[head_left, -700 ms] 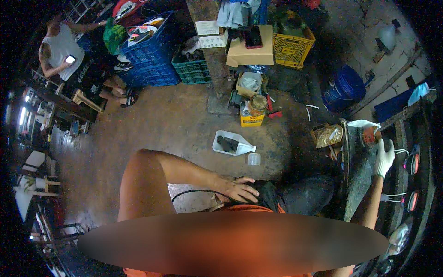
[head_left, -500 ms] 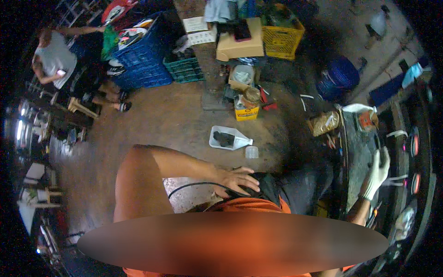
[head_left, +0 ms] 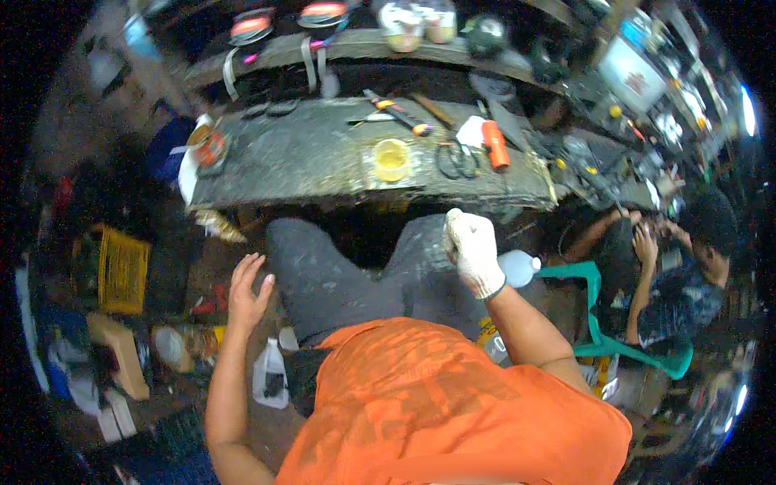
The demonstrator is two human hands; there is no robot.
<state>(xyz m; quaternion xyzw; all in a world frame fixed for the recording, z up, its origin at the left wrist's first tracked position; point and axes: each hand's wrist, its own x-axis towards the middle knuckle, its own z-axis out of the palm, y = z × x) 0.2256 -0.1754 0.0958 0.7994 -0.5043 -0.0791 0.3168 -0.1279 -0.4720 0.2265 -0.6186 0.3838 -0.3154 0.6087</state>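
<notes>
Head cam: looking down at my lap & the work surface (head_left: 307, 153), pic's a bit smeared.
L hand (head_left: 250, 289): bare, fingers spread, nothing in the grip, hanging just beside my L thigh.
R hand (head_left: 470, 246): white knit glove, fingers look folded in, over my R thigh; can't tell if anything's tucked inside.
Bottle (head_left: 517, 267): pale blue, right beside my R wrist, apart from the grip AFAICT.
Tub (head_left: 393, 160): yellow stuff in it, near edge of surface, looks open; neither hand's on it.
Tools: scissors (head_left: 457, 161), orange cylinder (head_left: 495, 145) and orange-black handled tool (head_left: 398, 111) lying loose past the tub.
Progress: looks like a gap betw. steps; no finished piece visible, so done vs. left, can't judge.
Writing: darker block letters on my orange shirt (head_left: 436, 388), bent out of shape; print on yellow-grey pack (head_left: 491, 343) by R elbow, partly hidden; red jar (head_left: 210, 149) label's too blurred.
Co-worker (head_left: 687, 275): seated off to my R, own hands together.
</notes>
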